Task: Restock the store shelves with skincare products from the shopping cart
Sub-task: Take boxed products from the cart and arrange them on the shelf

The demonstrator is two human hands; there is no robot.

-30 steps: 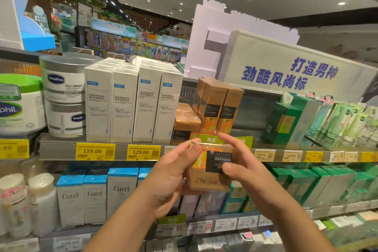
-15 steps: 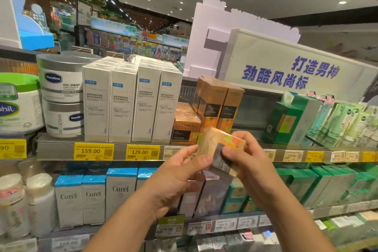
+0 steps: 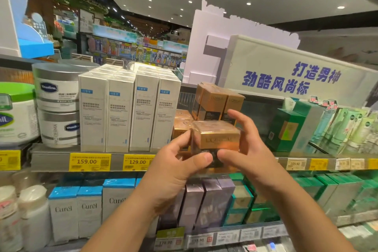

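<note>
Fingers of left hand (image 3: 173, 166) and right hand (image 3: 248, 155) pinch the gold carton (image 3: 216, 141) at frame centre, label forward, apparently to face it beside the matching gold cartons (image 3: 216, 102).

Bright ceiling spotlights, blurred wide-angle edges

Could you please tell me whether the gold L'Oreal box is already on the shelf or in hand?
In hand: the gold L'Oreal box is pinched between left hand and right hand, in front of the shelf edge.
</note>
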